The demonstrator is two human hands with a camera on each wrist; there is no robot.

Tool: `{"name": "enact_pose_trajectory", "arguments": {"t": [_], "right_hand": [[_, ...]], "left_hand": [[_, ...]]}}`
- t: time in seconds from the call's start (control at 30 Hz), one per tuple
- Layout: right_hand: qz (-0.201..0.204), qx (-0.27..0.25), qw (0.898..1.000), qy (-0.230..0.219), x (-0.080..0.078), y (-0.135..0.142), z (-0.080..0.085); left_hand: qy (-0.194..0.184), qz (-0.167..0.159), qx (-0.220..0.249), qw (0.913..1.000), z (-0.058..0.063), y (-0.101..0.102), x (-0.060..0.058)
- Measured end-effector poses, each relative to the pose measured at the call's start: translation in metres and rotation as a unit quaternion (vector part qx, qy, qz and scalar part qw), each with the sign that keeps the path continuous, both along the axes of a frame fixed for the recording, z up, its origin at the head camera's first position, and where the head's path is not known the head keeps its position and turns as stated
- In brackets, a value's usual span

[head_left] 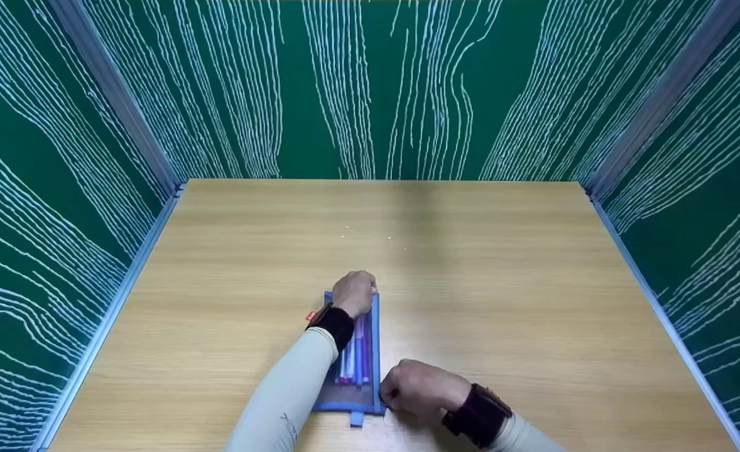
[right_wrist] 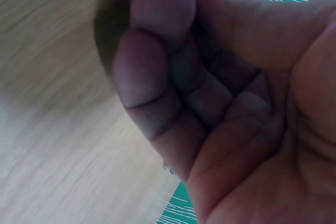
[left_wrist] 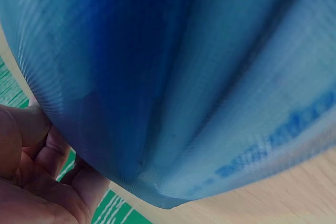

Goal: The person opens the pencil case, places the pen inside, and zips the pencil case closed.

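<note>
A flat mesh pencil case [head_left: 338,398] with blue edging lies lengthwise before me, several blue, purple and pink pens [head_left: 359,364] showing through it. My left hand [head_left: 354,293] grips its far end. In the left wrist view the blue mesh [left_wrist: 142,93] bulges close to the camera, beside the thumb and fingers of that hand. At the near right corner, my right hand [head_left: 423,386] has its fingers curled, thumb against the index finger, right at the blue edge. Whatever small part it pinches there is hidden by the fingers.
The wooden table [head_left: 502,282] has several tiny white specks [head_left: 389,238] on it past the pencil case. Green panels with white wavy lines [head_left: 389,94] stand along the back and both sides, joined by grey posts [head_left: 119,94]. A small blue tab [head_left: 357,419] sticks out at the case's near end.
</note>
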State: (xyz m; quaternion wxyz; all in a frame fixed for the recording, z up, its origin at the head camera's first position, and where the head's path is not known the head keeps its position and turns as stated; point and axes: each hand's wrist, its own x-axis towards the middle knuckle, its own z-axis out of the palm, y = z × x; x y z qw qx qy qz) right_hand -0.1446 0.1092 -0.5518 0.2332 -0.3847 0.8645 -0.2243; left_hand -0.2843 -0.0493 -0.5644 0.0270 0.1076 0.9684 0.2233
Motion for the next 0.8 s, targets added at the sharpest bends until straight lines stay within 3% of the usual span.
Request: {"name": "enact_pose_trajectory", "arguments": {"t": [0.23,0.37,0.4,0.53,0.6,0.63,0.8], "right_hand": [[-0.001,0.000,1.000,0.000,0.000,0.000,0.000],[-0.055,0.003,0.998,0.001,-0.001,-0.001,0.000],[-0.074,-0.001,0.997,0.005,-0.002,-0.001,-0.001],[-0.138,-0.046,0.989,0.026,-0.006,0.000,-0.004],[-0.154,-0.067,0.985,0.029,-0.008,0.000,-0.005],[-0.159,-0.076,0.984,0.029,-0.009,0.001,-0.006],[-0.170,-0.097,0.980,0.037,-0.012,0.005,-0.006]], "left_hand": [[-0.005,-0.004,-0.004,1.0000,0.000,-0.001,0.000],[-0.014,-0.003,0.004,0.9999,0.001,-0.001,0.001],[-0.002,-0.006,0.009,0.9999,-0.005,-0.002,-0.002],[-0.004,-0.003,0.017,0.9998,-0.004,-0.002,-0.001],[-0.005,-0.002,0.017,0.9998,-0.004,-0.002,0.000],[-0.018,0.002,0.015,0.9997,0.003,-0.001,0.003],[-0.011,0.004,0.019,0.9997,0.000,-0.002,0.001]]}}
